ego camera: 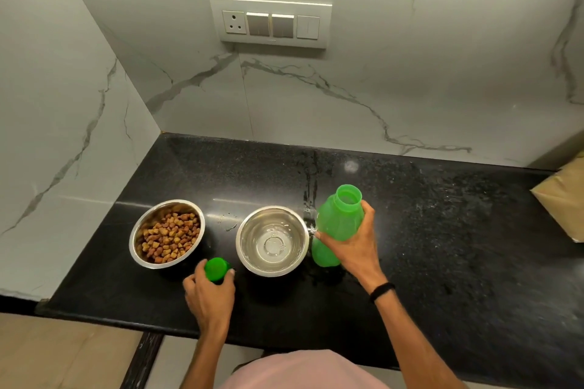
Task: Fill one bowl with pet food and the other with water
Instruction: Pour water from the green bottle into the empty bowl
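Bowls, two, both stainless steel, stand side by side near the front edge of the black counter (442,246), apart and not touching. Left bowl (158,210) carries a heap of brown kibble (169,238) and reads as filled. Right bowl (248,226) appears to hold clear water; the level is hard to judge through the reflections. Right hand (354,246) grips the uncapped green bottle (339,219) around its middle, just beside the right bowl, mouth up and leaning slightly; whether its base rests on the counter cannot be told. Left hand (208,294) holds the green cap (215,268) in curled fingers in front of the gap between the bowls. Droplets (229,224) lie on the counter between the bowls, and a wet streak runs behind the bottle. Handling assessment: the steel bowls are rigid and not fragile, but smooth, and likely slick where wet. The water bowl will slosh if moved, so take it with both hands at opposite sides of the rim and keep it level. The kibble bowl is probably light and may slide on the polished stone; a grip under the rolled rim is advised. The plastic bottle looks light and may yield under a hard squeeze, so hold it at the waist.
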